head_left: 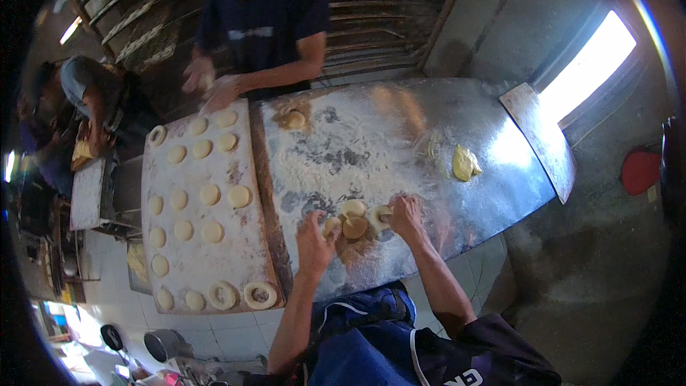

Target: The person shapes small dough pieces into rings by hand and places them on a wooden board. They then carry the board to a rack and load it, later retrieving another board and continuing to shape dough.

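My left hand is closed round a small pale piece of dough just above the floured metal table. My right hand has its fingers curled at the edge of a pale dough ring, gripping it. Between the two hands lies a round pale dough piece. Right below it is a browner round piece, on a patch of tan crumbs or powder. The fingertips of both hands are partly hidden by the dough.
A board with several dough rounds and a few rings adjoins the table's left. Yellow dough and another round lie on the table. A co-worker stands across, hands over the board. A panel sits at the right end.
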Motion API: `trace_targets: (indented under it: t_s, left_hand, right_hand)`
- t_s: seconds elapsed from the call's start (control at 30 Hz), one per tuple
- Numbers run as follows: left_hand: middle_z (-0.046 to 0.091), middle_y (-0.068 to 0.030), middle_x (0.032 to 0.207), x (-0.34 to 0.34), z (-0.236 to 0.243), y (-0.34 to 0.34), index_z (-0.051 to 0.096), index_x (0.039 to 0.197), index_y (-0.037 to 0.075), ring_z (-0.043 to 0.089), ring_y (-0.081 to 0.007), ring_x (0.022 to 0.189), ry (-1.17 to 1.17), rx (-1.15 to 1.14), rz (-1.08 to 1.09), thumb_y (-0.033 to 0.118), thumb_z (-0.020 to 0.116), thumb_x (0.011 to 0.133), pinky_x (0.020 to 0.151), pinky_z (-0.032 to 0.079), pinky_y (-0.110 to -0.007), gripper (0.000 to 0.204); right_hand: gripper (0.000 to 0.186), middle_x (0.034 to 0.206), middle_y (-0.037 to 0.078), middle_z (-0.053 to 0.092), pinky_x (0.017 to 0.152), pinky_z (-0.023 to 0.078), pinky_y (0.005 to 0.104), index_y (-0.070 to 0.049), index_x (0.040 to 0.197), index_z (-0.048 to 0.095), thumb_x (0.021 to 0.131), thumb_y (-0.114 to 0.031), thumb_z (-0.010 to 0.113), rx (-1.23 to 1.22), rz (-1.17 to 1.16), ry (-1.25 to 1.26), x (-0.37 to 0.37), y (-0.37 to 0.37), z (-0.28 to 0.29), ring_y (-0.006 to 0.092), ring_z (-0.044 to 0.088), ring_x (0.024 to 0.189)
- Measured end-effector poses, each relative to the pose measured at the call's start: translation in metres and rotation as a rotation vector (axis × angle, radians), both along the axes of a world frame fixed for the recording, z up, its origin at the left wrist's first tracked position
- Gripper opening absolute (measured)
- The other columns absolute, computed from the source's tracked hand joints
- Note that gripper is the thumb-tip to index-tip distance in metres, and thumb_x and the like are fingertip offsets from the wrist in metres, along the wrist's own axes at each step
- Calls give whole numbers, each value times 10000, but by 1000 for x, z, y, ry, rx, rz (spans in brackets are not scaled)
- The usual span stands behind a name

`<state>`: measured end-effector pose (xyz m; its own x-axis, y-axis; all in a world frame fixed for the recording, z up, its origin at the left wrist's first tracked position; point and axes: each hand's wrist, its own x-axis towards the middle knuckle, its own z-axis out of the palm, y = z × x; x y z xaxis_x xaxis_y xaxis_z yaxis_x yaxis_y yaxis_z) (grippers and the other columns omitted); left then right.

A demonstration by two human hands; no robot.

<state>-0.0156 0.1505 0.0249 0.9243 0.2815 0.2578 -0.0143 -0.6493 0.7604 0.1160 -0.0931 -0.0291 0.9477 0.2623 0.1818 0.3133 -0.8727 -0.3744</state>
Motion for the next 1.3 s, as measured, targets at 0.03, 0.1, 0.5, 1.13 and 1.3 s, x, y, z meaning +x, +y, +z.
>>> trace_targets:
  t_s: [0.03, 0.1, 0.5, 1.13, 1.3]
  left_hand:
    - [684, -224, 1120, 7, -6, -18, 565, 1216, 10, 676, -410, 1035, -25, 19, -26, 172, 759, 911, 888, 533, -487, 396]
    - [687, -221, 1122, 17, -15, -51, 588, 1228, -9, 686, -389, 1019, -43, -34, -69, 181, 739, 939, 873, 545, -469, 377]
    - [735, -105, 1027, 54, -13, -114, 690, 1153, -70, 699, -160, 934, 147, -765, 11, 158, 670, 1022, 797, 589, -324, 264]
    - [581, -68, 1193, 35, -17, -58, 441, 1336, 114, 623, -221, 1178, -144, -1295, -259, 39, 630, 911, 967, 560, -377, 472]
    - [592, -116, 975, 31, -17, -44, 460, 1212, 43, 664, -283, 901, -144, -1068, 49, 352, 468, 1041, 779, 536, -396, 353]
  right_hand:
    - [220, 765, 171, 683, 1014, 429, 520, 1, 919, 691, 738, -91, 774, -36, 74, 48, 2, -4, -3, 399, 675, 942]
    - [317, 773, 142, 696, 847, 523, 462, -10, 964, 658, 731, -119, 845, 10, 136, 153, 1, -11, 0, 313, 709, 835]
    - [566, 908, 152, 733, 729, 567, 337, -30, 1257, 473, 808, -5, 815, 922, 54, 592, -12, -14, 39, 197, 713, 839]
    - [383, 960, 55, 636, 738, 487, 345, -19, 1121, 640, 1045, -371, 510, 900, 93, 893, -8, 43, 56, 157, 588, 914]
    - [546, 792, 48, 629, 645, 511, 374, 5, 959, 641, 1071, -502, 475, 1315, -52, 952, -39, 74, 54, 180, 621, 700]
